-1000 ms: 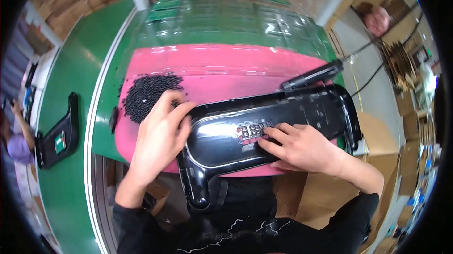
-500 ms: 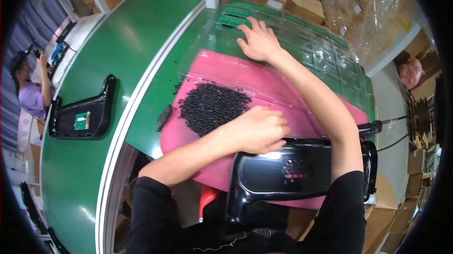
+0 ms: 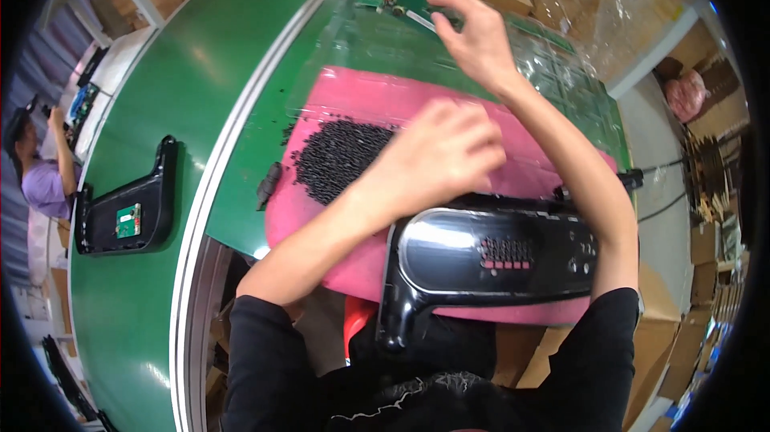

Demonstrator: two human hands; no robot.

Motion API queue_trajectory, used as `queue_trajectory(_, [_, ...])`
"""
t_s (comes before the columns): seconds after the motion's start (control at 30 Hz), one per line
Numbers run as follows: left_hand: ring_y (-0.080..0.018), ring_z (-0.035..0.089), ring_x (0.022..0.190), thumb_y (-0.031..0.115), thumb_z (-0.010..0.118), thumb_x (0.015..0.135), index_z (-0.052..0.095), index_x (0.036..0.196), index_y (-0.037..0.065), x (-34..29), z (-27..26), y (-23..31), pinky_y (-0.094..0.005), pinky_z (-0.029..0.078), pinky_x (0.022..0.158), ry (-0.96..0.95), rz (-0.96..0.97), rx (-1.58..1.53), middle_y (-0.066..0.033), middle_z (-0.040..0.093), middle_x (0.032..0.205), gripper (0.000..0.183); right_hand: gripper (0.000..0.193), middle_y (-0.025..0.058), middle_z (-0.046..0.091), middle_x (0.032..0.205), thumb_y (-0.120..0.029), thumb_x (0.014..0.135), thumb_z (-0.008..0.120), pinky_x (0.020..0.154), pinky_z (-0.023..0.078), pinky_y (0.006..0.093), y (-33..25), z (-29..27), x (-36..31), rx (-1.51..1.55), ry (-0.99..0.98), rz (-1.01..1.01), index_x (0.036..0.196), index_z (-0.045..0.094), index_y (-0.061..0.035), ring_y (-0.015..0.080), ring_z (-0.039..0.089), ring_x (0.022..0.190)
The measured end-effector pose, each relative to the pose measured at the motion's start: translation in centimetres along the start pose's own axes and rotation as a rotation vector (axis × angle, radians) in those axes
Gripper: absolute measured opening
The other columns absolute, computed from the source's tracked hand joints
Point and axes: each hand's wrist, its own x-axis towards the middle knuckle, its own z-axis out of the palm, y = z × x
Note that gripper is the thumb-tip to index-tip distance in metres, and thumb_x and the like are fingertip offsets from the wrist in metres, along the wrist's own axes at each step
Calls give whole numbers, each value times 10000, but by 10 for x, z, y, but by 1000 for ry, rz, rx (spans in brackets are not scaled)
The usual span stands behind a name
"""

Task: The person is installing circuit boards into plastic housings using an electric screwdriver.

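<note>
A green circuit board (image 3: 413, 11), with small components at its far end, is pinched in my right hand (image 3: 481, 35) above a clear plastic tray (image 3: 369, 55). My left hand (image 3: 445, 147) hovers over the pink mat (image 3: 297, 227), its fingers loosely bent and smeared by motion; whether it holds anything does not show. Left of it lies a heap of small black screw-like pieces (image 3: 341, 155), partly behind my wrist and forearm. Nearest my body, a glossy black plastic housing (image 3: 449, 255) with a patch of small slots rests on the mat, partly covered by my right forearm.
Across a metal rail (image 3: 233, 143), another black housing (image 3: 164, 191) with a circuit board (image 3: 128, 221) inside stands on a green surface (image 3: 216, 47). A dark lump (image 3: 269, 186) lies by the mat. A black corded tool (image 3: 630, 179) is at right. Someone in purple (image 3: 48, 187) works far left.
My right hand has lifted a circuit board from the tray's far left and brought it nearer. My left hand has moved up and away from the black housing. The whole view has shifted slightly.
</note>
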Motion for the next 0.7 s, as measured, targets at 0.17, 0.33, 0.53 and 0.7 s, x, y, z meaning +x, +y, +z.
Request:
queue_trajectory(0.17, [-292,450,1214,90,822,572,580,1289,173,4,-26,6,-407,382,992,100,-235,288,-59,504,1336,762,188,111,702,947,-36,829,613,788,527,304,-49,-101,-59,136,-129,264,999,688,-13,207,687,859])
queue_trajectory(0.33, [-280,529,1150,77,822,563,580,1285,92,-7,-10,12,-395,405,980,-1,-108,194,-61,616,1203,761,178,92,714,936,-27,865,610,786,517,273,-81,-143,-117,239,-106,256,1024,685,-1,152,678,865])
queue_trajectory(0.53, [-308,572,1106,130,861,556,615,1247,44,-13,-3,37,-409,472,946,35,-26,48,-109,640,1164,738,203,93,658,1092,30,925,571,944,464,268,-117,-167,-152,267,-157,428,1116,631,63,142,605,1037])
queue_trajectory(0.7, [-317,628,986,206,887,561,679,1101,-27,-18,-3,35,-420,517,871,155,152,32,-142,668,1036,624,300,88,637,1120,20,890,631,879,487,259,-121,-170,-168,154,-95,288,1183,571,46,142,616,999])
